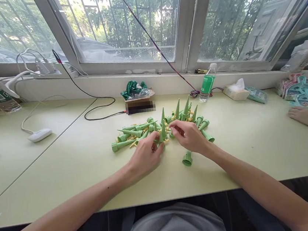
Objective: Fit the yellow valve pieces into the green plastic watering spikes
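Note:
My left hand (146,149) is closed around a green plant watering spike (161,137), its point turned up. Close beside it, my right hand (189,135) has thumb and forefinger pinched together at the near edge of the pile. What sits between those fingertips is too small to make out. Around both hands lies a heap of green spikes (130,133) with threaded caps, mixed with small yellow valve pieces (133,144). Several spikes (177,109) stand upright at the back. One spike with an open threaded end (187,159) lies apart, partly under my right wrist.
Behind the pile stands a small box (139,95) with crumpled green wrapping. A water bottle (207,83) and a tissue pack (236,90) are by the window sill. Another person's hand (304,115) rests at right near bagged hangers (304,91). A white mouse-like device (40,135) lies left.

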A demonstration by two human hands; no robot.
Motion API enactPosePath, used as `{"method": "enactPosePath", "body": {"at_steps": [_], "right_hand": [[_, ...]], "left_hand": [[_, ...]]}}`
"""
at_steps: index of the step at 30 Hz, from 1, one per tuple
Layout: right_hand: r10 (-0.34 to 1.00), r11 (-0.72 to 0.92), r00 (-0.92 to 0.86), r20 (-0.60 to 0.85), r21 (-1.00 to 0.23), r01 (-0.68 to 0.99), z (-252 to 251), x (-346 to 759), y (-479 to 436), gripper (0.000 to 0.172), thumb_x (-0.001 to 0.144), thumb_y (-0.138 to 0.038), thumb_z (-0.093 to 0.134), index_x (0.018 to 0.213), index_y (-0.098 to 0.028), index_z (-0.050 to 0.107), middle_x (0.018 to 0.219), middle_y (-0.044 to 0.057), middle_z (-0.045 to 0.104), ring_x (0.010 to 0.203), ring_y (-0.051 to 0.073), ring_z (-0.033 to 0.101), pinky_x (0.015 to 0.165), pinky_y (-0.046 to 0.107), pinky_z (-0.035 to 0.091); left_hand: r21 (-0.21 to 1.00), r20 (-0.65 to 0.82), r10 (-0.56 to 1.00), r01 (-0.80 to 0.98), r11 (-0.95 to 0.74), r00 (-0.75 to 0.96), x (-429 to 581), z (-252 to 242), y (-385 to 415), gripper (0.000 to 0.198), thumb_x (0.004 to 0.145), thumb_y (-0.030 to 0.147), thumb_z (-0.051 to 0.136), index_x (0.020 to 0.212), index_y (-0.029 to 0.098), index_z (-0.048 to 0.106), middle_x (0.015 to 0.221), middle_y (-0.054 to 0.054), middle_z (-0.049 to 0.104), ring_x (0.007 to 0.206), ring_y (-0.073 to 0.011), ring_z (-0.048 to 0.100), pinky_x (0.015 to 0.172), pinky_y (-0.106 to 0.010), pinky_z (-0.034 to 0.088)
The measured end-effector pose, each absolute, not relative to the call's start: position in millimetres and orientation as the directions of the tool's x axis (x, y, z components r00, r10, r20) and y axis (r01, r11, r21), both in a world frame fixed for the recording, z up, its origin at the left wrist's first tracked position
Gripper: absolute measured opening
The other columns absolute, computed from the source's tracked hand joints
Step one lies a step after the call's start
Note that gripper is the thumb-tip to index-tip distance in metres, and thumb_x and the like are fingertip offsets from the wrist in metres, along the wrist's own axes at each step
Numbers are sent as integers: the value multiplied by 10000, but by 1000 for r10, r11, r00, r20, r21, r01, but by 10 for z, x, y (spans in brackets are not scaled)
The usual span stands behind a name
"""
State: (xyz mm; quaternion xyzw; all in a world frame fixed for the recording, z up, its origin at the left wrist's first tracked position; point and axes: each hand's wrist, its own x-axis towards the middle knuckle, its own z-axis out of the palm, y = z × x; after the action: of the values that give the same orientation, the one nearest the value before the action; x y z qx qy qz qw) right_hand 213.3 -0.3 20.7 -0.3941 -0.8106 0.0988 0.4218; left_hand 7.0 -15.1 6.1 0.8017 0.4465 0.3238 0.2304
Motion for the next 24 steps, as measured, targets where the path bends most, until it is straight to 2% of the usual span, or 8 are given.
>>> {"method": "enactPosePath", "body": {"at_steps": [5,11,17,24], "right_hand": [[722,671,-333,607,-497,550,197,2133,1,156,992,-236,484,894,-181,591,669,-18,556,556,111,460,582,233,387],[708,688,-313,633,-519,507,188,2124,-9,128,973,-233,522,890,-181,604,747,16,616,627,127,534,600,239,432],[684,716,-326,652,-518,468,200,2110,-30,108,956,-208,528,898,-179,615,751,24,631,631,130,557,584,242,451],[667,735,-339,664,-512,445,201,2104,-46,98,947,-194,525,913,-182,616,736,16,626,609,123,548,578,242,461]], "left_hand": [[804,248,895,436,-404,371,86,93,-165,171,956,323,500,850,219,414,610,57,533,484,-110,532,497,-233,411],[922,221,922,241,-304,319,94,107,-151,183,976,399,508,987,223,459,805,27,570,468,-61,493,424,-198,389],[955,208,938,152,-256,278,96,119,-142,195,979,400,508,1052,224,466,816,32,543,425,-33,424,382,-183,338],[952,238,936,126,-278,260,88,118,-143,197,974,380,514,1075,215,475,809,33,544,413,-31,419,382,-188,346]]}}
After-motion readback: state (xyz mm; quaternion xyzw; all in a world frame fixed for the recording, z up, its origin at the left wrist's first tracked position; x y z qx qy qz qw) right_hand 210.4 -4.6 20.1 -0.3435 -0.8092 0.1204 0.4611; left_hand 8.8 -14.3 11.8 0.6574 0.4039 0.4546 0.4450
